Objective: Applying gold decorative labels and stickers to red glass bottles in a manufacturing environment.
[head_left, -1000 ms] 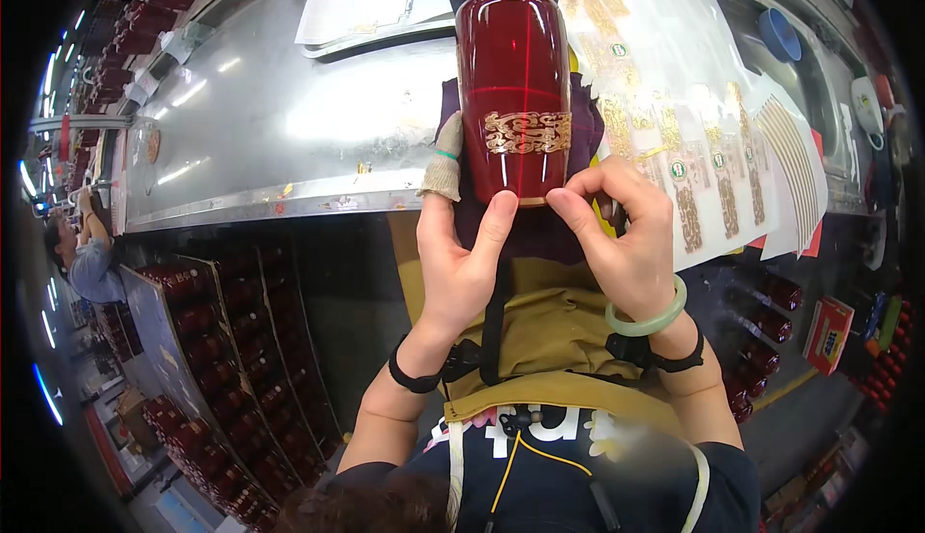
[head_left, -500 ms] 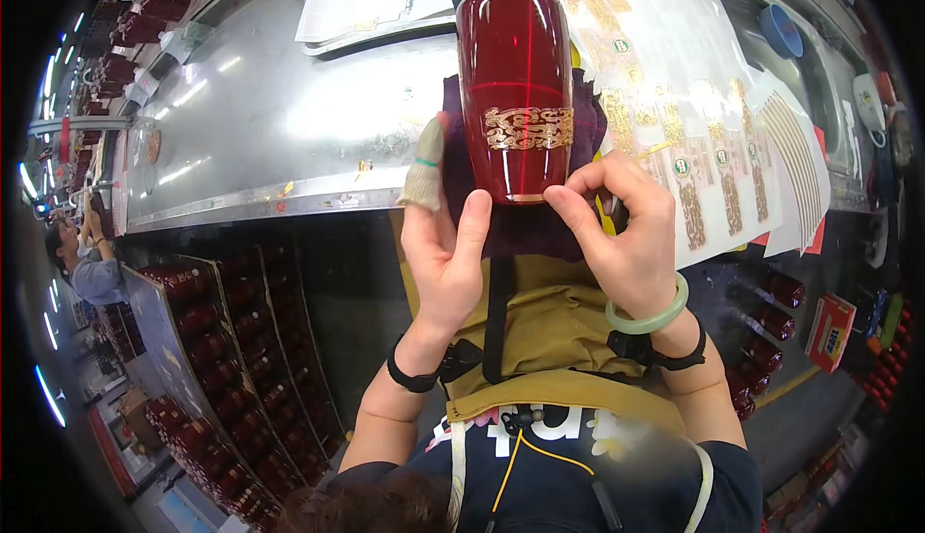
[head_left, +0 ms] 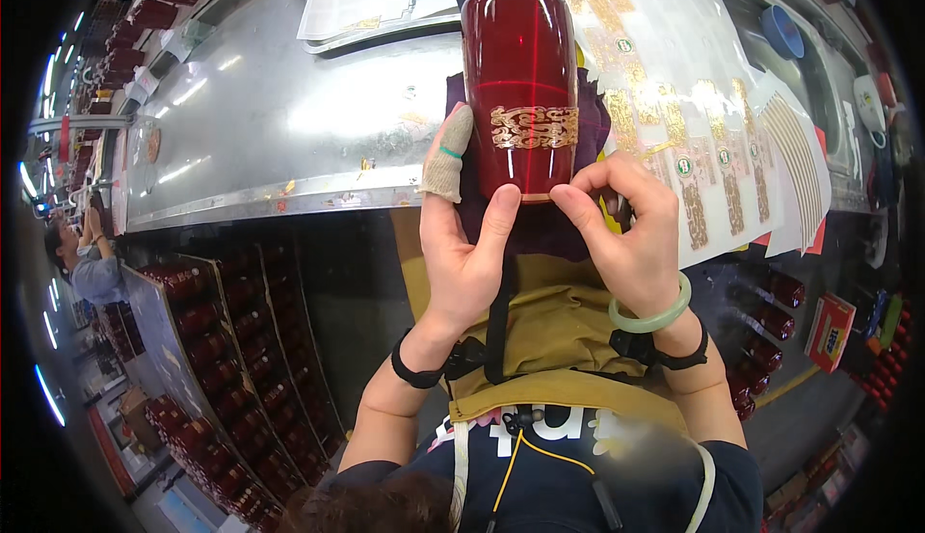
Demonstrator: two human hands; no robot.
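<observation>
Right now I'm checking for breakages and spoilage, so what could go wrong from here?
1. The glossy red bottle has its base end near the front edge of the bench, so it could slip if the left hand and right hand lose control.
2. The gold band sits close to both hands and might get scuffed by a stray touch.
3. The decal sheets lie beside the right hand; a sideways move could crease them.

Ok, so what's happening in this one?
A person has both hands at the base of a dark red bottle, which lies neck-away over purple cloth. The left hand, wearing a finger cover, is along its left side; the right hand's thumb and finger are at the base's right corner. A gold ornamental band is on the bottle.
</observation>
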